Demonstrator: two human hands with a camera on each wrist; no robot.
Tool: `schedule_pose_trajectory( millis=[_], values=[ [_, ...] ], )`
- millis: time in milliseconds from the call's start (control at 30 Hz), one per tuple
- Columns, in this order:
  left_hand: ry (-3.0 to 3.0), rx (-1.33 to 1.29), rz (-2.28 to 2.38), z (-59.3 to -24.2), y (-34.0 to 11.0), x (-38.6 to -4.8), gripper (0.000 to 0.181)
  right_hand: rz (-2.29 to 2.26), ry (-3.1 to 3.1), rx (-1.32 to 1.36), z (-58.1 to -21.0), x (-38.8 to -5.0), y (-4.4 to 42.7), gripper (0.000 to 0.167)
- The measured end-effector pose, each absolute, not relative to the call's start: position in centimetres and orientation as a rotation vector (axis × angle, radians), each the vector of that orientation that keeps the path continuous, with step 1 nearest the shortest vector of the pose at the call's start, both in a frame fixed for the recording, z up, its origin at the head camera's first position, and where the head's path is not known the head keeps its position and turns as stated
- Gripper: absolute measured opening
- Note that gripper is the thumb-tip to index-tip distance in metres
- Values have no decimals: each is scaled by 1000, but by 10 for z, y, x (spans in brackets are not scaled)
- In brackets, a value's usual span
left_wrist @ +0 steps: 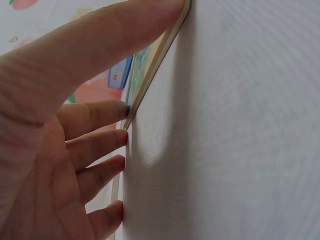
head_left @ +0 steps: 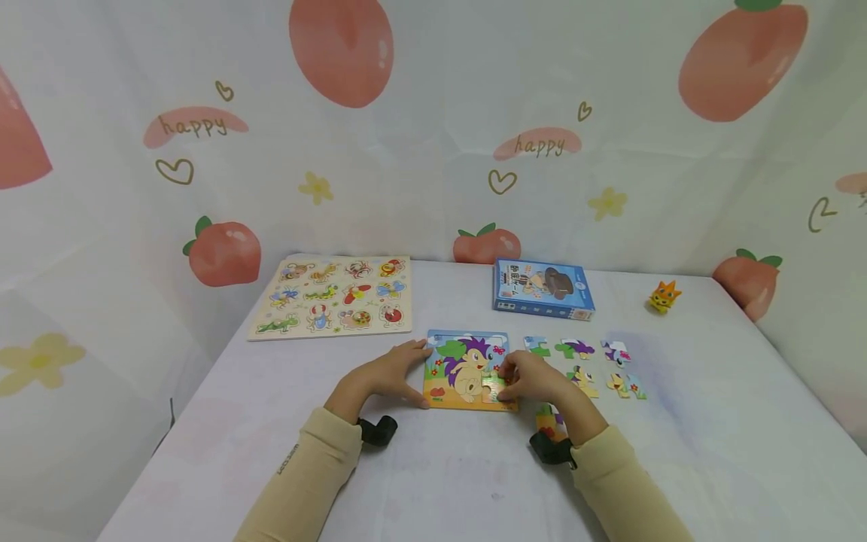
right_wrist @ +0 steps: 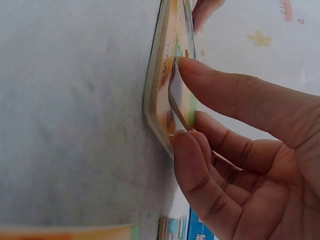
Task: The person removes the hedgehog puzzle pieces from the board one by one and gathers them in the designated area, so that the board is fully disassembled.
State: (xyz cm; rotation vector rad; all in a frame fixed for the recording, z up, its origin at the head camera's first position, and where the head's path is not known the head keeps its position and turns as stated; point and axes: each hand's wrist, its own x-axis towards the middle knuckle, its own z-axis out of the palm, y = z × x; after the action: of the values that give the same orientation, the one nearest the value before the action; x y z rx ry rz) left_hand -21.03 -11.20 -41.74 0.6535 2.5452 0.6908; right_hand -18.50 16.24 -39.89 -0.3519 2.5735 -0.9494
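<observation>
A small hedgehog jigsaw board (head_left: 467, 407) lies flat in front of me. My left hand (head_left: 389, 373) rests at its left side, fingers spread; in the left wrist view the thumb and index finger touch the edge of the board (left_wrist: 159, 56). With thumb and fingers, my right hand (head_left: 535, 376) pinches a jigsaw piece (head_left: 493, 387) at the board's lower right part. The right wrist view shows that piece (right_wrist: 176, 92) tilted up a little from the board. Loose jigsaw pieces (head_left: 582, 382) lie to the right, some partly hidden by the right hand and forearm.
A larger wooden insect puzzle board (head_left: 342, 301) lies at the back left. Behind the hedgehog board is a blue box (head_left: 542, 290). A small orange and yellow toy figure (head_left: 663, 297) stands at the back right. A printed cloth (head_left: 420, 165) hangs behind the table.
</observation>
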Motion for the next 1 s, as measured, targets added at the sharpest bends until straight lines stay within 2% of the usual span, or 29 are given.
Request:
schedule_pose_trajectory(
  millis=[200,500,1000],
  values=[
    [2544,654,692,-416,-113,-210,93,-987,2560,-337,-400,-185,160,28],
    [2544,658,680,-415,-112,-209,93,-1114,2451,-336,-401,-186,166,21],
    [2544,658,686,-414,-112,-208,93,-1263,2460,-322,-393,-168,224,26]
  ],
)
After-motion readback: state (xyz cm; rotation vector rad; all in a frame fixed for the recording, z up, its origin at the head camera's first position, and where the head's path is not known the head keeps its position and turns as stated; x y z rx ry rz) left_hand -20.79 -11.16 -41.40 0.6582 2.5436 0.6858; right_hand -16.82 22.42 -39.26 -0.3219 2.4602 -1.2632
